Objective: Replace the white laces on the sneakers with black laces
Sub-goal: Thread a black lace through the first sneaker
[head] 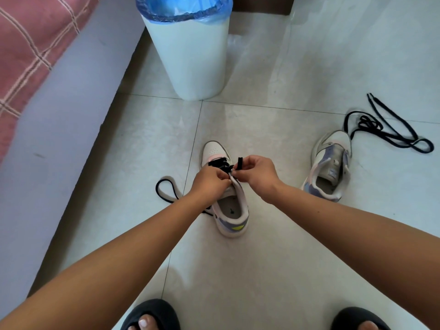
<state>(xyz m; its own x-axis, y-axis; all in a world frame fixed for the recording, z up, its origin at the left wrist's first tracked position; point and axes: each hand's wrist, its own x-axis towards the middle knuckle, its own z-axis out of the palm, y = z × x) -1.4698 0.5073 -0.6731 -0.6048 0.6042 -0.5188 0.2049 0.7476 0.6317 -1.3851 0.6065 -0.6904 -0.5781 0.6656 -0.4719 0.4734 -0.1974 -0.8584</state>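
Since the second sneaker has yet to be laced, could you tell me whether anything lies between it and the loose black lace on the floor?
Nothing visible does. The loose black lace lies on bare tile just beyond the toe of the unlaced sneaker, with one loop almost at the toe.

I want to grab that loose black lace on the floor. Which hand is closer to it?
Right. The right hand is nearer the loose black lace; the left hand is farther, beyond the sneaker.

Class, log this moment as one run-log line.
step: lacing near sneaker | right hand: pinches black lace | left hand: grips sneaker's eyelet edge | far sneaker: unlaced | spare black lace: on floor
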